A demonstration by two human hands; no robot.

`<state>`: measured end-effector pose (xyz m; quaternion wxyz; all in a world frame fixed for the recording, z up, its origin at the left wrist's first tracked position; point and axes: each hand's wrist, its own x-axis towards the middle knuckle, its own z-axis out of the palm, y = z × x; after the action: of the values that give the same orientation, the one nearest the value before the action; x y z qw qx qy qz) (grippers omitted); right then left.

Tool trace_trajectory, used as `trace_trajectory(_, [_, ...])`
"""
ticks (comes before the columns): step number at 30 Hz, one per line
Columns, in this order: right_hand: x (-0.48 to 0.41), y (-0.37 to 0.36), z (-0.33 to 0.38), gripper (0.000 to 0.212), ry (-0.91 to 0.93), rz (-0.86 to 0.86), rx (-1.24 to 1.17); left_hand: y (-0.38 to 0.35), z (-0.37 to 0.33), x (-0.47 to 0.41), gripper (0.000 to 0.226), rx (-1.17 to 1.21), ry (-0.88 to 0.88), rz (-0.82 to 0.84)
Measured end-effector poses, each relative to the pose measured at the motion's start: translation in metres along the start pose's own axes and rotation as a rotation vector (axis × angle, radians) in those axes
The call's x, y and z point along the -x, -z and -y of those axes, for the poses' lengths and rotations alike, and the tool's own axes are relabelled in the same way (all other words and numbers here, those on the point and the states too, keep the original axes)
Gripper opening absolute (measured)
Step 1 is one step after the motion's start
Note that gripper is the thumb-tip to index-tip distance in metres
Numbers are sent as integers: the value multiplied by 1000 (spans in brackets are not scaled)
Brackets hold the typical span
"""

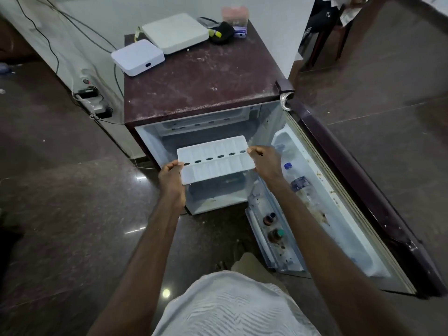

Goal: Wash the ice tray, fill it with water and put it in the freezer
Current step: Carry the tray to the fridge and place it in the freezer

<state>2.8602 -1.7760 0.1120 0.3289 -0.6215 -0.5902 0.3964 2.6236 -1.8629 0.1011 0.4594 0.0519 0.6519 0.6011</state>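
I hold a white plastic ice tray (214, 159) level in front of the open maroon fridge (201, 88). A row of dark oval holes runs along the tray's middle. My left hand (171, 175) pinches its left end and my right hand (263, 158) grips its right end. The tray hangs at the mouth of the fridge's upper compartment (206, 124), above a lower shelf. I cannot tell whether there is water in the tray.
The fridge door (339, 190) stands open to the right, with a water bottle (298, 180) and small bottles (272, 226) in its racks. Two white boxes (155, 44) and clutter sit on the fridge top. A power strip (93, 100) and cables lie to the left.
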Motion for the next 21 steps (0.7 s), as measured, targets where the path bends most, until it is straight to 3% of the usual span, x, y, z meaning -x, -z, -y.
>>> trace_trajectory(4, [-23,-12,0,24,-9,15,-19,-8,-8,-21,18,-10,-12,22])
trace_trajectory(13, [-79,-45,-9,20,-14,-4,70,-19,-8,-68,51,-167,-18,55])
trace_trajectory(17, [-117,-74,-30,21,12,6,83,-26,1,-103,51,-220,-86,101])
trace_trajectory(21, [-157,-99,-40,29,54,-17,106,-42,8,-143,30,-245,-170,68])
